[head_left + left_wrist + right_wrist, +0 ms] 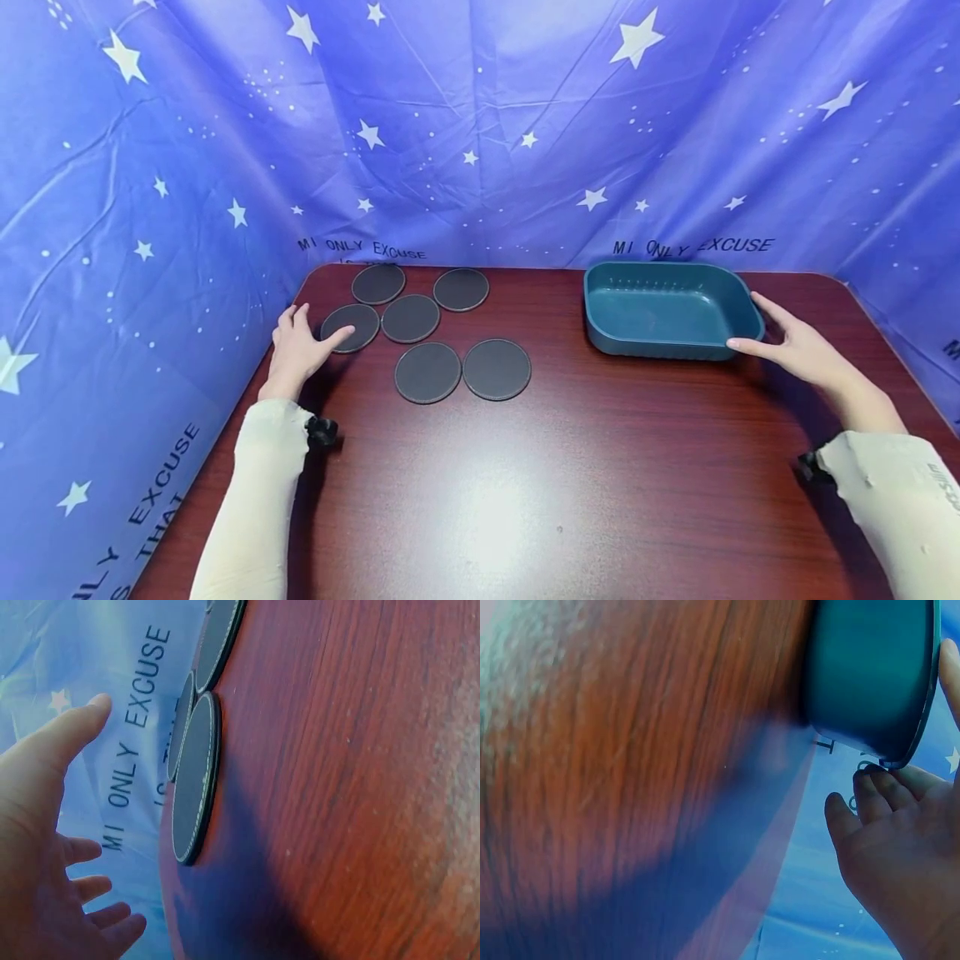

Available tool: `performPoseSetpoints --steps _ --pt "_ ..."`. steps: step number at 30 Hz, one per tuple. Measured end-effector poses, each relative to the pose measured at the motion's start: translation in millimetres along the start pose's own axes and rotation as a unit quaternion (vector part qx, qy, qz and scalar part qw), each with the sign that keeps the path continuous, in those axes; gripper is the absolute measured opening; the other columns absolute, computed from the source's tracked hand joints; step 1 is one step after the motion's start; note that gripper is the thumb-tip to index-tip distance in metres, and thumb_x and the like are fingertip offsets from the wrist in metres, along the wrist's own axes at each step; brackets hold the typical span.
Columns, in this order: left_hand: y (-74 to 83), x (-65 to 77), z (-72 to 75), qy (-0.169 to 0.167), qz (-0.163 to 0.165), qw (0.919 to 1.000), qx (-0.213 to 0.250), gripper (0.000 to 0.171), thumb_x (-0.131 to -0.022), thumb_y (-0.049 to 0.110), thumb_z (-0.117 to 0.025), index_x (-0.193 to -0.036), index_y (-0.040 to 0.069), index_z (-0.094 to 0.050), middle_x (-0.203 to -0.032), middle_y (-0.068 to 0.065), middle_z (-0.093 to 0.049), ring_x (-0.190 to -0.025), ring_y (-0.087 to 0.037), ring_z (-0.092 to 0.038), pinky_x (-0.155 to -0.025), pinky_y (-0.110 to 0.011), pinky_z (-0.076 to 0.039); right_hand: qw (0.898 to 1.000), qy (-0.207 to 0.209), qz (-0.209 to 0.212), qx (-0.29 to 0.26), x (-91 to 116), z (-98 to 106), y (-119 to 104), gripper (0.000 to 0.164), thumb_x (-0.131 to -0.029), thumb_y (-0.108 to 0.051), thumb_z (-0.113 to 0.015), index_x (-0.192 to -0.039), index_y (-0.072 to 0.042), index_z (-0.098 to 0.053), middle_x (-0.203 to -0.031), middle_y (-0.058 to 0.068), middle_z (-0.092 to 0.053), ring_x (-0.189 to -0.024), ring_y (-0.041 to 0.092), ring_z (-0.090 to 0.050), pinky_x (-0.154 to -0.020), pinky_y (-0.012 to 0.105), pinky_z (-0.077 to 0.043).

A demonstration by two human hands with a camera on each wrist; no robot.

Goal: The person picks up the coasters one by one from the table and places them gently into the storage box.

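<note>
Right hand (813,352) gripping teal tub (656,318), discs (497,369) outside

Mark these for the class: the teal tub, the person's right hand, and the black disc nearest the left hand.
Teal tub (663,318): head view, bare inner floor.
Right hand (808,348): head view, back of the hand.
Black disc (356,317): head view, top face.

I'm seeing near-black discs (497,370) on my feed, pale stitching ringing their edges, while the tub (660,317) is showing plain deep teal. The table (637,467) is gleaming red-brown, streaked with darker grain. The curtain (480,108) is shading blue to violet, patterned with white stars, dots and black lettering; the sleeves (258,500) are looking off-white.
</note>
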State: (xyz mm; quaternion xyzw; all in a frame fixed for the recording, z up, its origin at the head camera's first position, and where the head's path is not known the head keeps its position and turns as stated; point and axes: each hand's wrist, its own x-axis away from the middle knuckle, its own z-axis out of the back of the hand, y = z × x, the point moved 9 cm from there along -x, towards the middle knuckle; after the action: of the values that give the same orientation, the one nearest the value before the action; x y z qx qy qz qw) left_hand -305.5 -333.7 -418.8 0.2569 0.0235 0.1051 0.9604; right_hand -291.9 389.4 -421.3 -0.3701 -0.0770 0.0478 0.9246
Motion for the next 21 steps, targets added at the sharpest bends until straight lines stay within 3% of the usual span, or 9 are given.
performPoseSetpoints --steps 2,4,6,9,12,14,17,19,21 --pt "-3.0 -1.4 -1.8 -0.004 -0.001 0.9999 0.013 0.111 -0.084 0.067 -0.064 -0.157 -0.001 -0.015 -0.161 -0.03 -0.011 -0.144 -0.054 -0.015 -0.117 -0.067 -0.024 1.0 0.008 0.006 -0.002 0.8 0.8 0.0 0.093 -0.096 -0.033 -0.066 -0.162 -0.017 -0.003 -0.158 0.033 -0.025 -0.139 0.008 -0.038 -0.098 -0.001 -0.027" --pt "-6.0 -3.0 -4.0 -0.01 -0.004 0.9996 0.027 0.11 -0.085 0.061 -0.067 -0.157 -0.003 -0.014 -0.16 -0.032 -0.014 -0.145 -0.054 -0.015 -0.119 -0.066 -0.022 1.0 0.013 0.01 -0.01 1.2 0.7 -1.0 0.093 -0.095 -0.031 -0.067 -0.161 -0.015 -0.005 -0.155 0.035 -0.031 -0.119 -0.012 -0.04 -0.087 -0.004 -0.029" --pt "-9.7 -4.4 -7.4 -0.018 -0.006 0.9984 0.054 0.108 -0.085 0.055 -0.069 -0.157 -0.005 -0.013 -0.159 -0.034 -0.017 -0.147 -0.052 -0.016 -0.121 -0.064 -0.02 1.0 0.015 0.009 -0.013 1.6 0.3 -1.6 0.093 -0.095 -0.032 -0.067 -0.161 -0.014 -0.005 -0.152 0.035 -0.034 -0.103 -0.023 -0.034 -0.08 -0.004 -0.027" --pt "-17.8 -6.5 -15.1 -0.037 0.003 0.9922 0.119 0.107 -0.088 0.049 -0.07 -0.157 -0.005 -0.008 -0.161 -0.033 -0.017 -0.15 -0.046 -0.019 -0.124 -0.058 -0.021 1.0 0.011 -0.002 -0.016 2.2 -1.5 -1.8 0.093 -0.095 -0.033 -0.066 -0.161 -0.017 -0.003 -0.153 0.034 -0.033 -0.105 -0.021 -0.033 -0.094 0.003 -0.029" --pt "-27.4 -8.2 -21.2 -0.046 0.017 0.9795 0.196 0.104 -0.091 0.04 -0.07 -0.157 -0.005 -0.004 -0.163 -0.029 -0.016 -0.152 -0.04 -0.021 -0.126 -0.049 -0.024 1.0 0.004 -0.011 -0.018 2.0 -3.5 -2.6 0.093 -0.096 -0.035 -0.065 -0.161 -0.021 -0.001 -0.159 0.031 -0.025 -0.125 -0.012 -0.033 -0.114 0.019 -0.026" --pt "-32.3 -9.4 -23.4 -0.045 0.018 0.971 0.234 0.102 -0.091 0.033 -0.071 -0.157 -0.005 -0.002 -0.164 -0.027 -0.015 -0.153 -0.037 -0.02 -0.126 -0.045 -0.023 1.0 -0.001 -0.014 -0.019 1.2 -4.4 -2.7 0.093 -0.096 -0.035 -0.064 -0.161 -0.022 0.001 -0.161 0.029 -0.021 -0.135 -0.006 -0.029 -0.116 0.019 -0.023" --pt "-34.9 -10.9 -26.3 -0.053 0.006 0.9677 0.247 0.103 -0.091 0.026 -0.073 -0.158 -0.003 -0.001 -0.165 -0.024 -0.015 -0.154 -0.036 -0.018 -0.127 -0.044 -0.022 1.0 0.001 -0.009 -0.021 1.0 -4.0 -3.2 0.093 -0.096 -0.034 -0.065 -0.161 -0.019 0.0 -0.161 0.031 -0.02 -0.134 -0.009 -0.029 -0.11 0.008 -0.025" --pt "-33.5 -11.9 -28.9 -0.062 -0.008 0.9681 0.242 0.104 -0.09 0.023 -0.074 -0.158 -0.002 0.0 -0.166 -0.023 -0.014 -0.154 -0.037 -0.017 -0.127 -0.045 -0.02 1.0 0.006 -0.003 -0.018 1.9 -2.8 -2.4 0.093 -0.096 -0.032 -0.065 -0.161 -0.017 -0.001 -0.157 0.034 -0.026 -0.119 -0.017 -0.034 -0.09 -0.004 -0.027" --pt "-30.7 -12.6 -31.5 -0.071 -0.023 0.9695 0.233 0.106 -0.088 0.022 -0.076 -0.158 -0.001 0.0 -0.166 -0.023 -0.014 -0.153 -0.038 -0.017 -0.127 -0.046 -0.02 1.0 0.011 0.002 -0.018 3.3 -1.6 -1.5 0.093 -0.096 -0.03 -0.066 -0.161 -0.014 -0.002 -0.154 0.036 -0.029 -0.107 -0.022 -0.034 -0.079 -0.006 -0.027"
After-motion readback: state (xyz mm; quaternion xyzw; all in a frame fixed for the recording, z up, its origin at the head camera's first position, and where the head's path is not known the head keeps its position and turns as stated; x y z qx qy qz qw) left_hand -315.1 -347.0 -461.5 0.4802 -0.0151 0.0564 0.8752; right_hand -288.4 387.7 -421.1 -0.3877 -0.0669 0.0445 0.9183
